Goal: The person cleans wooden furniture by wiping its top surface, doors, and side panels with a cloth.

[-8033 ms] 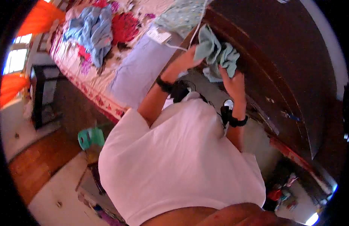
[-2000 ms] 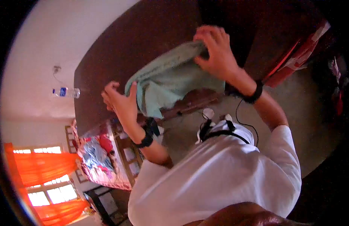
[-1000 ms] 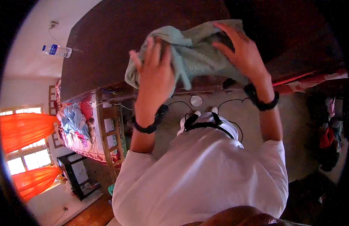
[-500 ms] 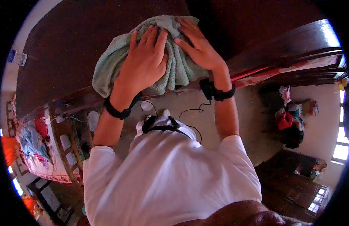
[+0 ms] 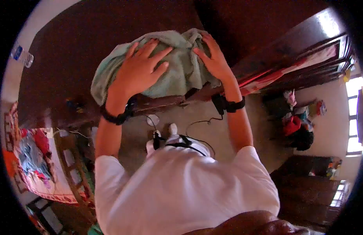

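A pale green towel (image 5: 166,84) lies rumpled on a dark wooden surface (image 5: 68,55), its near edge hanging over the front edge. On its left part rests my left hand (image 5: 140,70), palm down, fingers spread and thumb pointing right. My right hand (image 5: 216,64) lies at the towel's right end, fingers stretched forward and thumb apart, with a raised fold of towel beside the thumb. Each wrist wears a black band.
At the far left stands a clear plastic bottle (image 5: 24,56). A bed with a heap of clothes (image 5: 34,156) is lower left. Below the surface's edge hangs a dark cable (image 5: 199,122). Bags and clothes (image 5: 297,125) are piled at the right wall.
Both hands and the towel sit lower in the view. The left fingers are spread wider, and the towel between the hands is flatter, with fewer folds. The right hand has shifted to the towel's right end.
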The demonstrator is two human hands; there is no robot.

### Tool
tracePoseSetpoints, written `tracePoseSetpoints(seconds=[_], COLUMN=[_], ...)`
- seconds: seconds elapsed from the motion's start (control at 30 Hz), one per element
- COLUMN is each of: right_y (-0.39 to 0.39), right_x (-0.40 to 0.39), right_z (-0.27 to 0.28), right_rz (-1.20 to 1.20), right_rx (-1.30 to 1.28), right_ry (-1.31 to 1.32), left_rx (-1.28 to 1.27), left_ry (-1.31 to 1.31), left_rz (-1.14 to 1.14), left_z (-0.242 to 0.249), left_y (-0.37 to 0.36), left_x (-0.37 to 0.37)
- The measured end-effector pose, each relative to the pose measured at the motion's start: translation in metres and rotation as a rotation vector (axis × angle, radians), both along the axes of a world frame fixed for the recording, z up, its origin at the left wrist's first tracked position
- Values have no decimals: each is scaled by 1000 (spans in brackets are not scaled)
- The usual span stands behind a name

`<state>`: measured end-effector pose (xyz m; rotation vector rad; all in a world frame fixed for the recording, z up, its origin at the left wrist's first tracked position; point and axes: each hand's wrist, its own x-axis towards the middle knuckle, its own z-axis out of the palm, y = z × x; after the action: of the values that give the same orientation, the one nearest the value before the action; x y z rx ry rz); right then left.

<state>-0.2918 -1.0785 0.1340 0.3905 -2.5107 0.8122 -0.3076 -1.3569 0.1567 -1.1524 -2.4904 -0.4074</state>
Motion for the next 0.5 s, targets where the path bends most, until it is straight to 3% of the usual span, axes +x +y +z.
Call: tracePoseSetpoints(seconds=[0.1,0.17,0.23,0.27,0.43,0.5], right_y=[-2,-18,-37,-43,-31,-14], right_x=[6,15,29,32,29,27], right_z=[-1,2,11,10,-10,-21], right_rz=[-1,-61,-134,-197,-176,-32], right_rx=[-182,-95,121,272,189,118], right_ry=[-39,47,87,224,390,506], left_rx=[-46,-27,-72,-105,-244,-244], left_ry=[-117,-258,-223,-193,-81,-52], left_rz=[38,60,69,80,204,245], left_z=[8,15,18,20,18,16], left_y=[-56,-87,-97,-95,-44,-5], left_x=[4,10,17,19,20,22])
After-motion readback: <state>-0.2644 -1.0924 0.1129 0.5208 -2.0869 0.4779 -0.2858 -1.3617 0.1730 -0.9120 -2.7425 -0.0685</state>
